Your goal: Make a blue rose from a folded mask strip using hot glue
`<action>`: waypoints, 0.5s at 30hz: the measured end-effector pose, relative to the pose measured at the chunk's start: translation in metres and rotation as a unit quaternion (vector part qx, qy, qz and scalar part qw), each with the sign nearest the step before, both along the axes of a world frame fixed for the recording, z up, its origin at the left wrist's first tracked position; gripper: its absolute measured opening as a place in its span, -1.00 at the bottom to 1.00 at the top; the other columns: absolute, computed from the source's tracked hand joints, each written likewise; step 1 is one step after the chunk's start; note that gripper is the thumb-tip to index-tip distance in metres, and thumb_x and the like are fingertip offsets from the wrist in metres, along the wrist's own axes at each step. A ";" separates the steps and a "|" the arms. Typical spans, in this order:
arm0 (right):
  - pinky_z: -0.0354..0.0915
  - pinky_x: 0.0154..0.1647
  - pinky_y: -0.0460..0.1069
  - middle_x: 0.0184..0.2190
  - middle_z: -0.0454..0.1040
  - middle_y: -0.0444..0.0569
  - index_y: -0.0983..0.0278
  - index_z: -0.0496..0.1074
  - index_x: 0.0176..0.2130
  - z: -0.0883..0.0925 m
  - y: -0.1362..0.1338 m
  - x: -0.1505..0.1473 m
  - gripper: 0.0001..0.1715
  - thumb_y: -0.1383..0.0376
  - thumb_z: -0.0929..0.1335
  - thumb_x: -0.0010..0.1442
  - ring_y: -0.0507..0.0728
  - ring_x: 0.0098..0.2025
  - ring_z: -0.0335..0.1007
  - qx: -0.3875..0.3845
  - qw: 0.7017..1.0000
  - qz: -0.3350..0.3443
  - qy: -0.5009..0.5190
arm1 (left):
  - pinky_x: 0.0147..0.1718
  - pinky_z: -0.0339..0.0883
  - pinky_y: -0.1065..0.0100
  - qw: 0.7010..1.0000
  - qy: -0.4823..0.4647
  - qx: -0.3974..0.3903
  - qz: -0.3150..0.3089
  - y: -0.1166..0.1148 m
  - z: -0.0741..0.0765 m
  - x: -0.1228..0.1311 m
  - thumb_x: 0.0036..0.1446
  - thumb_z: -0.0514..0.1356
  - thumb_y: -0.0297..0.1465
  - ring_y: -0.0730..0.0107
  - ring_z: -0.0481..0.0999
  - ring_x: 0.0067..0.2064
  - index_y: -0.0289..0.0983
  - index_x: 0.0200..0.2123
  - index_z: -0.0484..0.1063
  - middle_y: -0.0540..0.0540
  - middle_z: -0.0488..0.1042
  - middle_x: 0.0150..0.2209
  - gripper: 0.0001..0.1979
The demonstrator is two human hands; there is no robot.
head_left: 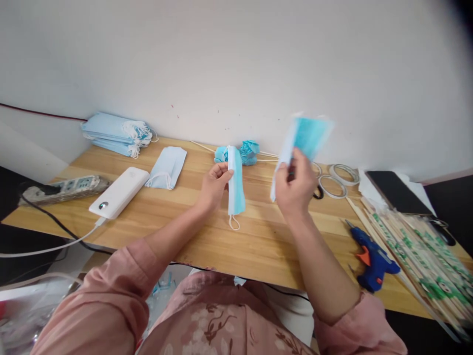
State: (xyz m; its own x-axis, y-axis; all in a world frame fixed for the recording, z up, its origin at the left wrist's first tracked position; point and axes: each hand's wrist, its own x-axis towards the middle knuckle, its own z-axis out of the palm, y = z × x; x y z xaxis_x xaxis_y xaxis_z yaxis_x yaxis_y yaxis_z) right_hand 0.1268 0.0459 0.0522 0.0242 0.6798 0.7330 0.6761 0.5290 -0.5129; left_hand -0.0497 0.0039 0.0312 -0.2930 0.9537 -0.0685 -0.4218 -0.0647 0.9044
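My left hand (216, 185) pinches a folded blue and white face mask (237, 185) upright over the table, with one white ear loop hanging from its lower end. Raised to the right, my right hand (297, 182) grips another face mask (310, 137), slightly blurred, its blue side showing above the fingers. Behind the left mask lie blue ruffled flowers (250, 152) on thin wooden sticks, partly hidden by it. A single pale blue mask (169, 167) rests flat to the left of my left hand. Farther left is a stack of masks (111, 129) with white loops.
On the left are a white power bank (120, 192) with a cable and a power strip (70, 189). To the right lie tape rolls (332, 186), a blue glue gun (373, 259), packaged wooden sticks (417, 251) and a black phone (395, 191). A wall (236, 64) bounds the table's back.
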 end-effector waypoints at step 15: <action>0.35 -0.21 0.06 -0.27 0.54 0.06 0.30 0.50 0.08 -0.020 -0.018 -0.031 -0.54 0.27 0.27 0.23 0.18 -0.27 0.45 -0.162 0.957 0.219 -0.097 | -0.30 0.46 0.40 0.997 0.009 0.055 -0.045 0.001 -0.002 0.002 0.11 0.33 -0.49 0.46 0.55 -0.39 -0.28 -0.19 0.43 0.04 0.55 -0.42 -0.81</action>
State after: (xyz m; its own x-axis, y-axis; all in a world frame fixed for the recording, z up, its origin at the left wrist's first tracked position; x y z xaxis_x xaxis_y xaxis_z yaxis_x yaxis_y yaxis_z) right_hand 0.0955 0.0282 0.0321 -0.4308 0.7859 0.4436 0.5254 0.6180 -0.5848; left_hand -0.0479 0.0052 0.0292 -0.2067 0.9775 0.0421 -0.4141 -0.1264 0.9014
